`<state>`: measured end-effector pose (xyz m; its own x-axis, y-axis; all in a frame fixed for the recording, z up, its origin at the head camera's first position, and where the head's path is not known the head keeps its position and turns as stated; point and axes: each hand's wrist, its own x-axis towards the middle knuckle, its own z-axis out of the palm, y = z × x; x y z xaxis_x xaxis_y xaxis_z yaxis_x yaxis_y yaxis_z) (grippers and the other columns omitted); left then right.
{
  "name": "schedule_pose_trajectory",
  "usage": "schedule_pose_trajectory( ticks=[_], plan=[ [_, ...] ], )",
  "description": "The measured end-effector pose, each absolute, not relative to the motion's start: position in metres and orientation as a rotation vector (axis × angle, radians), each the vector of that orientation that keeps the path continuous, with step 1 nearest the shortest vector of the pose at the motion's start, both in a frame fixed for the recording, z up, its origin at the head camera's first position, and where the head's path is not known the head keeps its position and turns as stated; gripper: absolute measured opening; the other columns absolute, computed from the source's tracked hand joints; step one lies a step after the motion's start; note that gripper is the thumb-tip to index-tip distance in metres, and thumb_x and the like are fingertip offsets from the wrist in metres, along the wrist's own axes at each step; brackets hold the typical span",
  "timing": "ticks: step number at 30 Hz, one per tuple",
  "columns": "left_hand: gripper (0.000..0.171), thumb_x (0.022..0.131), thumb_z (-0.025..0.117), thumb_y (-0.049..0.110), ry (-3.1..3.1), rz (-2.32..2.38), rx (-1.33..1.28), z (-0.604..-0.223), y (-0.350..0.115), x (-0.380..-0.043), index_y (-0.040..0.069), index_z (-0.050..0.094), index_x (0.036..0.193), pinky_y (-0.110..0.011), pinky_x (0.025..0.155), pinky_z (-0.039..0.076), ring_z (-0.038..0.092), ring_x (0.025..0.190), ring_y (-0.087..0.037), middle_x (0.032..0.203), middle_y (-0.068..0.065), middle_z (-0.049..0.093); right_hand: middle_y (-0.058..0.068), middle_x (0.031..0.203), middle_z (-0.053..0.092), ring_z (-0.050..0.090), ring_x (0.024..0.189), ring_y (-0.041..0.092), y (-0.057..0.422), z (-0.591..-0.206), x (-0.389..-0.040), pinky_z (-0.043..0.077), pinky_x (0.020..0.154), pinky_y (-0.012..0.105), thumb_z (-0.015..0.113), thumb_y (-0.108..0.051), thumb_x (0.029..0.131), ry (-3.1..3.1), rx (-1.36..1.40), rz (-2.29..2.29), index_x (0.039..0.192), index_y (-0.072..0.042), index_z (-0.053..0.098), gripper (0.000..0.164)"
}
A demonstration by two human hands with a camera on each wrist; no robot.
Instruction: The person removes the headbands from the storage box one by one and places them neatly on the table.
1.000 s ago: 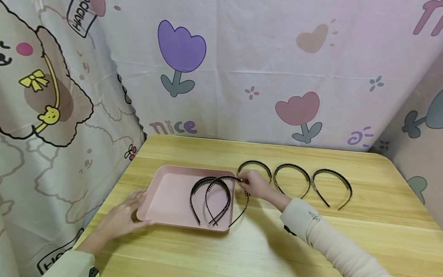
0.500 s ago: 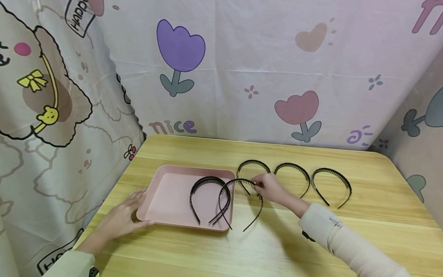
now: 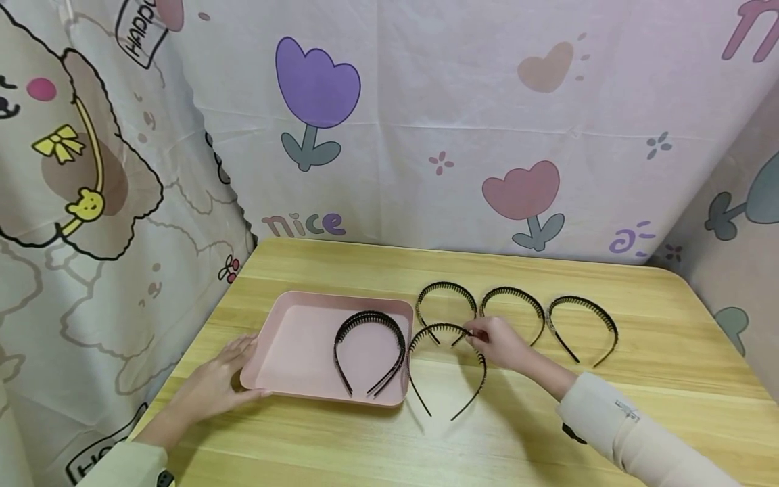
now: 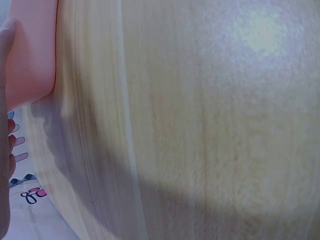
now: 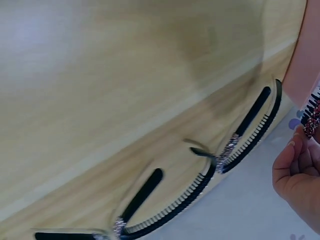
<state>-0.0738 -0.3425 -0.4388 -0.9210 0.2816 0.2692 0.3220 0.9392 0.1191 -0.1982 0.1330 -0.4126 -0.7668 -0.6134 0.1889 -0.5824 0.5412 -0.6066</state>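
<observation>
My right hand (image 3: 500,341) pinches a black toothed headband (image 3: 441,326) near the top of its arch, its two ends pointing down toward me. It hangs just right of a pink tray (image 3: 304,345). Glittery stones on the held headband (image 5: 311,124) show by the fingertips in the right wrist view. With thumb at the front wall and fingers along the left side, my left hand (image 3: 213,379) holds the tray's near left corner. Inside the tray, at its right end, lie nested black headbands (image 3: 368,316). The left wrist view catches the tray's outer wall (image 4: 32,55) under the thumb.
Three more black headbands lie in a row behind and right of the tray: a left one (image 3: 447,285), a middle one (image 3: 514,291) and a right one (image 3: 584,300). A printed curtain (image 3: 414,81) stands along the wooden table's (image 3: 548,419) back edge.
My right hand has moved right and slightly toward me, carrying the headband from over the tray's right end to beside it. The left hand and tray have stayed put.
</observation>
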Motion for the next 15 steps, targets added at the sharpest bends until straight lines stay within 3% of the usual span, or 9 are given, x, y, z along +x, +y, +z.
schedule_pose_trajectory(
  ticks=[15],
  plan=[
    [0.090, 0.066, 0.074, 0.056, -2.898, -0.242, -0.413, -0.437, -0.343, -0.073, -0.004, 0.051, 0.129, -0.057, 0.091, 0.047, 0.048, 0.119, -0.045, 0.133, -0.024, 0.050, -0.005, 0.057, 0.050, 0.032, 0.051, -0.005, 0.155, -0.430, -0.177, 0.035, 0.043, 0.014, 0.063, 0.008, 0.077, 2.781, -0.973, -1.051, 0.094, 0.012, 0.067, 0.018]
  ],
)
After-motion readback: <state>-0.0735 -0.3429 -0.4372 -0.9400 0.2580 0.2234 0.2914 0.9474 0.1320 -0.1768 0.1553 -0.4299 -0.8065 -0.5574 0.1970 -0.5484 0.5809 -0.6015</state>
